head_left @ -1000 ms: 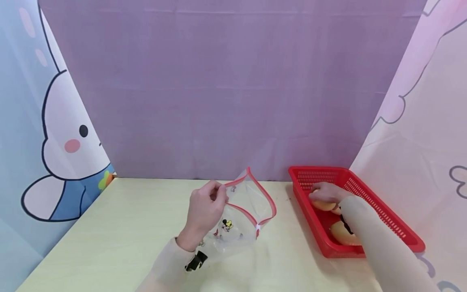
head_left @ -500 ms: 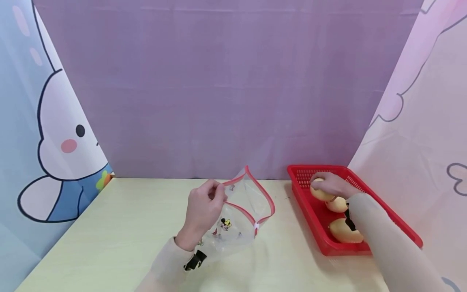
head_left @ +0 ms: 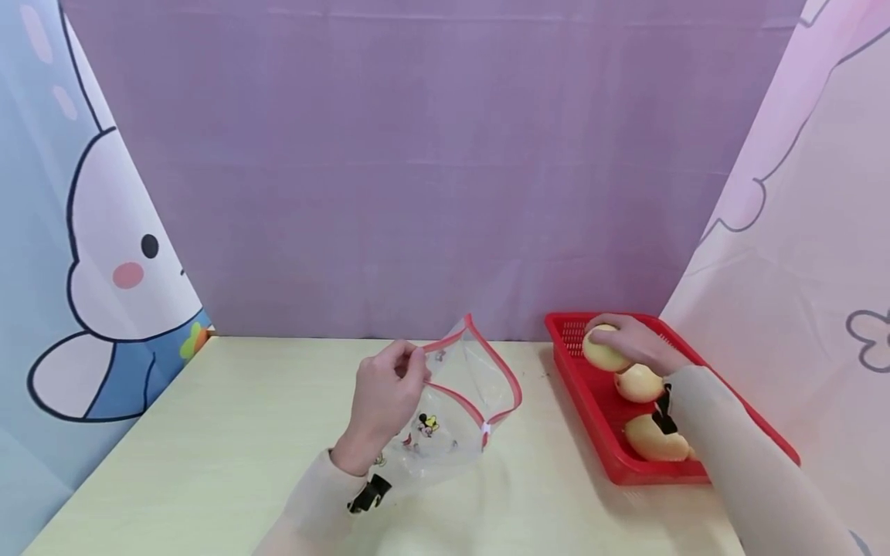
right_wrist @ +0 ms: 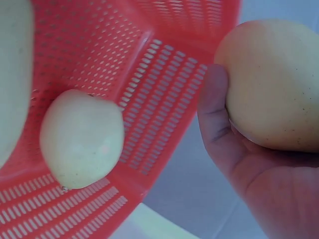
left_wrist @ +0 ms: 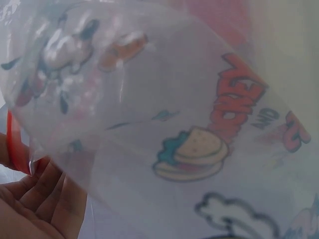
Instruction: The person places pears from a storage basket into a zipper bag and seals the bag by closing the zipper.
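Note:
In the head view my left hand (head_left: pixel 389 390) pinches the red-edged rim of a clear zip bag (head_left: pixel 445 444), whose mouth gapes open. Cartoon prints on the bag fill most of the left wrist view, and part of my left hand (left_wrist: pixel 45 199) shows at the lower left. My right hand (head_left: pixel 636 340) grips a smooth, round, pale yellow fruit (head_left: pixel 603 349) above the far end of a red basket (head_left: pixel 605 448). Seen from the right wrist, the thumb lies along the side of this fruit (right_wrist: pixel 274 84), which has fine dark specks.
Inside the basket lie another pale fruit (head_left: pixel 638 384) and a larger one (head_left: pixel 657 439) nearer the front, with a third peeking out beside it. The basket stands at the right of the pale table (head_left: pixel 208 448). A purple cloth (head_left: pixel 445 170) hangs behind.
My right hand has lifted the fruit from among the others and moved it slightly up and to the left. The left hand keeps its hold on the bag's rim.

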Demonstrator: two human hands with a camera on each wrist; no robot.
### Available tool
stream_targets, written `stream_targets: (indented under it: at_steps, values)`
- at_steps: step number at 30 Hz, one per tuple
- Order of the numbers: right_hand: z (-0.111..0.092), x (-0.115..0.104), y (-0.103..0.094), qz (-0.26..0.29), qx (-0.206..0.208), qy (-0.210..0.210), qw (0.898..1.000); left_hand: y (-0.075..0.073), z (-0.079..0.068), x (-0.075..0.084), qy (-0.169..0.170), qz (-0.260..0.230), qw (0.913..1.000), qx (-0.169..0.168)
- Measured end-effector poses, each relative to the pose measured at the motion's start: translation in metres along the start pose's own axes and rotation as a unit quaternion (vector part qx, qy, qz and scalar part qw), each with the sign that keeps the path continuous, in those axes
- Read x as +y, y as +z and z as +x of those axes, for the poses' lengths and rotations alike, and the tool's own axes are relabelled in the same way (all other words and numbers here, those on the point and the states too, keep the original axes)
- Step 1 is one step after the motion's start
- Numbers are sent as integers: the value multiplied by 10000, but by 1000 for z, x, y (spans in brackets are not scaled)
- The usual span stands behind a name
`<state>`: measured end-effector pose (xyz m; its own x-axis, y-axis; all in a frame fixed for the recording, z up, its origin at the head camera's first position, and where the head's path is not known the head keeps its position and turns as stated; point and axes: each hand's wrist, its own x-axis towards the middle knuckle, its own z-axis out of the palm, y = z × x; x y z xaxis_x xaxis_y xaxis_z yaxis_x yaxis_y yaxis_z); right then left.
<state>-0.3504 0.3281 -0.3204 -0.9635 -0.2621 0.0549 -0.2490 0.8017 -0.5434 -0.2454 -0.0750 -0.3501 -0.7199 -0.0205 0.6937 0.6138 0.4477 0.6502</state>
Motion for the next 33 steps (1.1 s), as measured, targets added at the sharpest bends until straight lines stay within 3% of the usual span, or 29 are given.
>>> stream_targets:
  at_steps: [10, 17, 22, 33]
  values:
    - [-3, -25, -6, 549, -132, 242, 9981, -1, 1, 0, -36, -28, 10000, -9]
    - [-5, -42, -10, 666, 65, -11, 9978, -1, 0, 1, -114, -49, 9999, -19]
    - [-5, -57, -11, 1048, 62, -6, 9945, -1, 0, 1, -134, -54, 9999, -2]
    - [-19, -91, -9, 1150, 364, -68, 9927, -1, 1, 0, -93, -83, 9999, 20]
